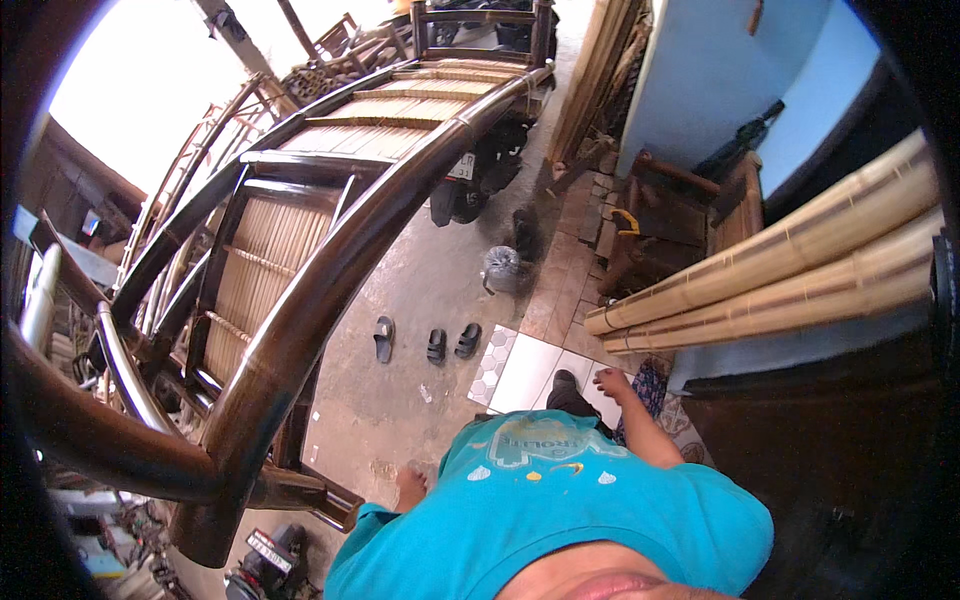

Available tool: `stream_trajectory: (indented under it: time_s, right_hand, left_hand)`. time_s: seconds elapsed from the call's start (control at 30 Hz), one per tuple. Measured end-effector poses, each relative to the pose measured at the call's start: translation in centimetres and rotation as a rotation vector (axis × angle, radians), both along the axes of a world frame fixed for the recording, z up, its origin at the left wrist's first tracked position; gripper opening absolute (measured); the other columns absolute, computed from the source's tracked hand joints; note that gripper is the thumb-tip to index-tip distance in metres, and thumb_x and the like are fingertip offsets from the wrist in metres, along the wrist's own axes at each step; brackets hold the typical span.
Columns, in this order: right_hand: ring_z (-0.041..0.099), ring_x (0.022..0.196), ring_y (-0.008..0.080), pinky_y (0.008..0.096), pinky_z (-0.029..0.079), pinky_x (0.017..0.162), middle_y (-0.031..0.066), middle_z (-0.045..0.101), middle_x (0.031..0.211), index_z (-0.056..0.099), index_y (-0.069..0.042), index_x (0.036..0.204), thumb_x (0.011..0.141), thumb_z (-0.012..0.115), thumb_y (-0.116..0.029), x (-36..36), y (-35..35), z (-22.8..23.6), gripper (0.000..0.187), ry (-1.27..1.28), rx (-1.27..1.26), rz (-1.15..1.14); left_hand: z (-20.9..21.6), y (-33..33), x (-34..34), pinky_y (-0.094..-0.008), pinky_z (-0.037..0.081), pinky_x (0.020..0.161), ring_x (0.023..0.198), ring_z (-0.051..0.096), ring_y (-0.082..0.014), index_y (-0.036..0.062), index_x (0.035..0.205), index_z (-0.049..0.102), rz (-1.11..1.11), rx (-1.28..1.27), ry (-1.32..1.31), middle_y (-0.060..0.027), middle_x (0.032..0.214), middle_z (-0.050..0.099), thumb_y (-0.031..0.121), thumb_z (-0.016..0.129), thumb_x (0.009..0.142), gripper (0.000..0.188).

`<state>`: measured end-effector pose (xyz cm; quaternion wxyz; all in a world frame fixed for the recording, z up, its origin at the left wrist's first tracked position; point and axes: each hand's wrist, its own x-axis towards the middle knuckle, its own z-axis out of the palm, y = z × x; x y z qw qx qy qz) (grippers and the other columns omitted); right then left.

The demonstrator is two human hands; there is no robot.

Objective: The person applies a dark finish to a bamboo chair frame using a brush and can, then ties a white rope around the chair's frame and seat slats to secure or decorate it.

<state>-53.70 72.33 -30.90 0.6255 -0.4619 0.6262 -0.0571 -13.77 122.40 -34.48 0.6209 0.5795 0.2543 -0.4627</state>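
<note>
My right hand hangs beside my teal shirt, above pale floor tiles, its fingers loosely bent and apart with nothing visible in them. Only a small part of my left hand shows at the shirt's left edge; its fingers are too hidden to read. To the left stands a large piece of bamboo furniture with a dark, glossy frame and light slatted panels. Its thick corner joint is close to my left side. Neither hand visibly touches it.
Long pale bamboo poles jut in from the right, near a wooden chair. On the concrete lie several dark sandals and a clear plastic bag. A motorcycle stands behind the furniture, another vehicle at lower left.
</note>
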Motion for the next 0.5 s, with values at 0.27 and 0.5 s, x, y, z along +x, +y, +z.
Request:
stream_trajectory:
  time_s: [0.27, 0.5]
  right_hand:
    - [0.062, 0.070, 0.0146, 0.0309, 0.050, 0.065, 0.0071, 0.070, 0.084, 0.067, 0.002, 0.098, 0.092, 0.057, -0.027, 10.9, -25.3, 9.0, 0.031, -0.016, -0.376, 0.379]
    - [0.062, 0.078, 0.0144, 0.0306, 0.050, 0.073, 0.0076, 0.070, 0.089, 0.066, 0.001, 0.105, 0.092, 0.061, -0.023, 27.8, -43.6, 18.4, 0.028, -0.466, -0.616, 0.380]
  left_hand:
    - [15.2, -38.4, 0.8, -0.0313, 0.052, 0.073, 0.086, 0.064, -0.0176, 0.0030, 0.122, 0.059, -0.604, 0.137, -0.458, -0.0097, 0.106, 0.066, 0.032, 0.054, 0.096, 0.039]
    - [28.8, -62.7, 1.9, -0.0314, 0.051, 0.086, 0.097, 0.063, -0.0175, -0.0016, 0.126, 0.057, -0.921, -0.207, -0.833, -0.0124, 0.109, 0.066, 0.028, 0.056, 0.098, 0.041]
